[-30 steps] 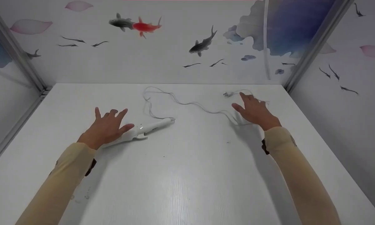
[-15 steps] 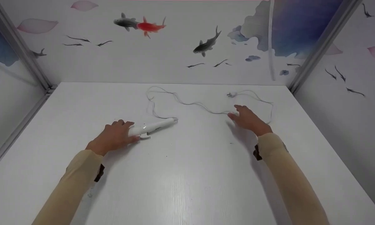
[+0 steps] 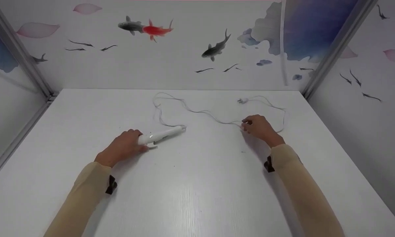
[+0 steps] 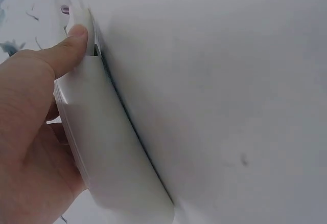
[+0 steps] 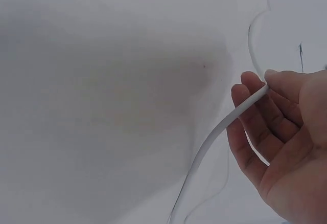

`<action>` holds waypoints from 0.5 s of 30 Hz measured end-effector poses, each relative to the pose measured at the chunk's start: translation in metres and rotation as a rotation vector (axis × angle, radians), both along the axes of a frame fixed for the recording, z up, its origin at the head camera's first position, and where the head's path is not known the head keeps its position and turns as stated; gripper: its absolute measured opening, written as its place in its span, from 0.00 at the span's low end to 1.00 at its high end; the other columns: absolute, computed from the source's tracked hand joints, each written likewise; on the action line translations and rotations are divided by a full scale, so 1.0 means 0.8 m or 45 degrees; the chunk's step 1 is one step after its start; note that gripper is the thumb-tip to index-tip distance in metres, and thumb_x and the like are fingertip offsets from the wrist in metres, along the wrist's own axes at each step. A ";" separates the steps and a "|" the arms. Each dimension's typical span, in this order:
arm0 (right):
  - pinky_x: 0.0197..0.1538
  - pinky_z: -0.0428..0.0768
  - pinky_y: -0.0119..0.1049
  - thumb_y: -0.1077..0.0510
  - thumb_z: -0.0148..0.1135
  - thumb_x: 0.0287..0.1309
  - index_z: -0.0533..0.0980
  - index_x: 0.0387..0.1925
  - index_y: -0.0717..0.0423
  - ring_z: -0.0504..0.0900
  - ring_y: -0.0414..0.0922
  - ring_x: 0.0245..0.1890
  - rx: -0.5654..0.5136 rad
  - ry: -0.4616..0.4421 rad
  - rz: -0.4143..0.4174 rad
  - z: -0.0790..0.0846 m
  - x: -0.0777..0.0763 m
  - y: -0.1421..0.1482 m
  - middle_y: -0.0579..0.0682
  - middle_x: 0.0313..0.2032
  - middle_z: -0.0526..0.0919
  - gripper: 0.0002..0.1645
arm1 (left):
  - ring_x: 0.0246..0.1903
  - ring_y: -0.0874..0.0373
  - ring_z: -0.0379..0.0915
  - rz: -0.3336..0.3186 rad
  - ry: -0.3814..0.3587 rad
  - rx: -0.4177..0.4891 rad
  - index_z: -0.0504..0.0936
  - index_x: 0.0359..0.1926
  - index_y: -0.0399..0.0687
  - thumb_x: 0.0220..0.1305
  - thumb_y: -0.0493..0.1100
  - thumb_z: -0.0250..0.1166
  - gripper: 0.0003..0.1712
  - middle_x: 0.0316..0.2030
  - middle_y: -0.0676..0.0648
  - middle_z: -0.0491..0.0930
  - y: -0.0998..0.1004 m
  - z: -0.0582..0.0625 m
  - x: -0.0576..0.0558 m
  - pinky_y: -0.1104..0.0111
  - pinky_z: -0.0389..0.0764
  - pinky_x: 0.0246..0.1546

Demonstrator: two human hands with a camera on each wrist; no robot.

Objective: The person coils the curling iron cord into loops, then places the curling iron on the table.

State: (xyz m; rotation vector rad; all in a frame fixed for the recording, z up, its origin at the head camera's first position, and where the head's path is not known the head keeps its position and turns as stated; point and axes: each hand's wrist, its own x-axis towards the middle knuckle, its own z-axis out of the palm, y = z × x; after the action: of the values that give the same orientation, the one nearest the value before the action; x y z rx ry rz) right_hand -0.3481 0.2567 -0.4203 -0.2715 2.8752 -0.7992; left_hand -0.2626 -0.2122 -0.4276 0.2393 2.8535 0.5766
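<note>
A white, wand-shaped corded appliance that looks like a curling iron [image 3: 166, 134] lies aslant on the table, left of centre. My left hand [image 3: 122, 147] grips its wider end, which the hand mostly hides in the head view. From the left wrist, the thumb rests by a lever and the other fingers go behind the smooth white body [image 4: 112, 137]. Over on the right, my right hand [image 3: 260, 129] pinches the white power cord [image 5: 217, 129] between thumb and fingertips. The cord runs in loose bends from the handle's tip to that hand.
Beyond the right hand, the cord's end loops back to a plug [image 3: 242, 101] near the rear of the white table [image 3: 191, 184]. A back wall [image 3: 171, 69] painted with fish and side panels with metal posts [image 3: 340, 49] enclose the table.
My left hand has come down from above the curling iron and now grips it. The right hand has drawn back toward me from near the plug and its fingers have closed on the cord.
</note>
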 end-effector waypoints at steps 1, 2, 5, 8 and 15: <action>0.43 0.79 0.40 0.55 0.53 0.73 0.76 0.61 0.63 0.84 0.51 0.43 -0.011 -0.003 -0.004 0.000 0.002 0.002 0.60 0.46 0.85 0.22 | 0.48 0.47 0.70 0.001 -0.003 0.015 0.68 0.66 0.33 0.68 0.54 0.65 0.37 0.56 0.35 0.75 0.000 0.001 0.001 0.48 0.72 0.56; 0.42 0.79 0.38 0.55 0.53 0.73 0.76 0.60 0.63 0.85 0.50 0.42 -0.027 -0.005 -0.010 0.001 0.004 0.004 0.59 0.44 0.85 0.21 | 0.48 0.47 0.70 0.002 -0.004 0.034 0.68 0.66 0.33 0.68 0.54 0.65 0.37 0.55 0.36 0.75 0.000 0.002 0.003 0.49 0.72 0.56; 0.41 0.79 0.35 0.55 0.54 0.73 0.77 0.59 0.63 0.85 0.49 0.41 -0.091 -0.005 -0.030 0.004 0.011 0.011 0.59 0.43 0.85 0.21 | 0.47 0.48 0.70 0.004 -0.002 0.104 0.67 0.65 0.33 0.68 0.54 0.65 0.37 0.55 0.37 0.75 0.000 0.008 0.005 0.51 0.73 0.55; 0.40 0.80 0.35 0.55 0.54 0.73 0.77 0.59 0.64 0.86 0.51 0.40 -0.143 0.019 -0.044 0.006 0.017 0.020 0.61 0.43 0.85 0.21 | 0.48 0.48 0.69 0.017 -0.002 0.168 0.65 0.66 0.32 0.68 0.55 0.65 0.38 0.55 0.36 0.74 0.000 0.017 0.008 0.51 0.73 0.55; 0.39 0.78 0.33 0.54 0.53 0.74 0.77 0.58 0.64 0.86 0.53 0.40 -0.180 0.085 -0.090 0.011 0.022 0.045 0.63 0.46 0.85 0.21 | 0.52 0.45 0.68 0.070 0.026 0.283 0.61 0.70 0.33 0.69 0.62 0.61 0.44 0.60 0.35 0.71 -0.005 0.039 0.009 0.49 0.72 0.57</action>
State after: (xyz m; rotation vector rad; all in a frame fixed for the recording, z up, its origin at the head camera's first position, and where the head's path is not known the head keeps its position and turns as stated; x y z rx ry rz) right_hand -0.3303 0.2926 -0.4113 -0.2174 2.9085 -1.0280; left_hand -0.2556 -0.2162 -0.3964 0.2042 2.8215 0.9084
